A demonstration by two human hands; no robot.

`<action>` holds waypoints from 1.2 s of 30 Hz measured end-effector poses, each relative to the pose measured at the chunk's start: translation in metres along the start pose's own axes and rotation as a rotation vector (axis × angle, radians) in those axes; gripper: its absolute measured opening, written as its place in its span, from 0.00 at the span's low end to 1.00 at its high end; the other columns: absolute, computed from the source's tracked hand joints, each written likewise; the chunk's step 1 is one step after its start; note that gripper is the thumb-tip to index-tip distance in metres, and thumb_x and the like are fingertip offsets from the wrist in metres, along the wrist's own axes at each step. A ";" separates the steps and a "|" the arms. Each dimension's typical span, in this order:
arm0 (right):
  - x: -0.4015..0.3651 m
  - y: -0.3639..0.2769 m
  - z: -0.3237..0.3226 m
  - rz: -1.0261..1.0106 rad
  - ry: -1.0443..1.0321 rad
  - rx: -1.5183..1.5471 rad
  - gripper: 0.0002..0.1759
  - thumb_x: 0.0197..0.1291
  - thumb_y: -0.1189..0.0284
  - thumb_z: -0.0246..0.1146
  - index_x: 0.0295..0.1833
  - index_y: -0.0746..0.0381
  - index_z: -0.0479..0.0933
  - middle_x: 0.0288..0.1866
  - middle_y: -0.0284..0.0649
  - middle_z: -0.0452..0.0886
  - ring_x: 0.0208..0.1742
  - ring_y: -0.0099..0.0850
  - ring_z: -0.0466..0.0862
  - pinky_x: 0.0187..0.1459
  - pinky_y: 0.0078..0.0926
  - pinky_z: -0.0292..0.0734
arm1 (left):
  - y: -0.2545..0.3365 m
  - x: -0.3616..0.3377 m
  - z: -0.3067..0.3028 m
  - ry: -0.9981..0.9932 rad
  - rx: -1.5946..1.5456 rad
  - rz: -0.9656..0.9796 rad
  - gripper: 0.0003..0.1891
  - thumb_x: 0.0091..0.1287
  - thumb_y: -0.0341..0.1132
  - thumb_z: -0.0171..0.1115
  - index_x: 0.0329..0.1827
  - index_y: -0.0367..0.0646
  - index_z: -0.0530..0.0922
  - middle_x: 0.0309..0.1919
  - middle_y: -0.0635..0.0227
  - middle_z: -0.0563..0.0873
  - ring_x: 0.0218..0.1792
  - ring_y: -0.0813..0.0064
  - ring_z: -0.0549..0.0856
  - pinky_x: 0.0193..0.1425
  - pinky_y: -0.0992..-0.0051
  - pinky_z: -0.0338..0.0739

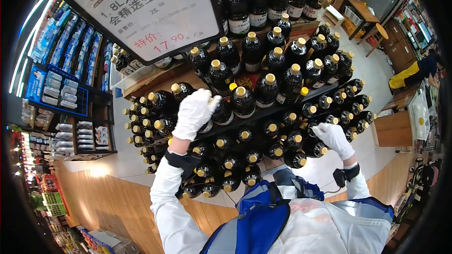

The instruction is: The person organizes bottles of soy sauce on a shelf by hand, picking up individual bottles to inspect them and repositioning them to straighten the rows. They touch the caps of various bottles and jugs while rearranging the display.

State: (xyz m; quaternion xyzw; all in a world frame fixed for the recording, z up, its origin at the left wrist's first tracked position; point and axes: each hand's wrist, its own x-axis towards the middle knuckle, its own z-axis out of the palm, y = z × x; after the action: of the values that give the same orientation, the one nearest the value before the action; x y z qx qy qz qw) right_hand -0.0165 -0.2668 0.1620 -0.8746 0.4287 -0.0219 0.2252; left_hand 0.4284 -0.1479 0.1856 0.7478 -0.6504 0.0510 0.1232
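Observation:
Dark soy sauce bottles with gold caps stand close together on a tiered display in front of me. My left hand point(197, 110), in a white glove, is closed round the top of a soy sauce bottle point(222, 114) in the front row of the upper tier. The glove hides that bottle's cap. Lower on the right, my gloved right hand point(335, 140) has its fingers curled at the top of another bottle point(311, 130), whose cap is covered by the fingertips. Beside it, a bottle point(313, 149) shows its gold cap.
A large price sign point(150, 14) rises over the display at upper left. Shelves of packaged goods point(84, 136) line the left side. At right are a wooden stool point(375, 35), a counter point(400, 129) and a person in yellow trousers point(406, 74).

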 end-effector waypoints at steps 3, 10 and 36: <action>0.041 0.004 -0.019 -0.122 0.085 -0.062 0.19 0.70 0.59 0.62 0.30 0.63 0.78 0.26 0.49 0.82 0.32 0.48 0.85 0.35 0.41 0.79 | 0.030 0.019 0.034 0.097 -0.098 0.097 0.17 0.71 0.51 0.64 0.40 0.44 0.80 0.35 0.61 0.82 0.37 0.57 0.84 0.40 0.61 0.80; 0.143 -0.003 -0.059 -0.197 0.264 -0.026 0.17 0.71 0.60 0.61 0.35 0.62 0.79 0.29 0.48 0.80 0.36 0.48 0.84 0.39 0.43 0.78 | 0.048 0.033 0.099 0.177 -0.399 -0.074 0.13 0.72 0.46 0.62 0.47 0.46 0.80 0.42 0.61 0.84 0.47 0.55 0.84 0.50 0.60 0.79; 0.413 -0.109 0.036 -0.209 0.218 -0.287 0.35 0.61 0.43 0.65 0.53 0.66 0.78 0.41 0.51 0.88 0.45 0.49 0.88 0.47 0.45 0.82 | 0.082 0.053 0.159 0.503 -0.918 -0.538 0.30 0.81 0.43 0.44 0.19 0.41 0.81 0.26 0.66 0.89 0.33 0.65 0.86 0.44 0.68 0.78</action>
State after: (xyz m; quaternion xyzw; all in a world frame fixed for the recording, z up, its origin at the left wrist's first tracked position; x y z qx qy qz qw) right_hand 0.3333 -0.5092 0.1112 -0.9298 0.3565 -0.0784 0.0471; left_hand 0.3422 -0.2487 0.0542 0.7215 -0.3440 -0.0930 0.5936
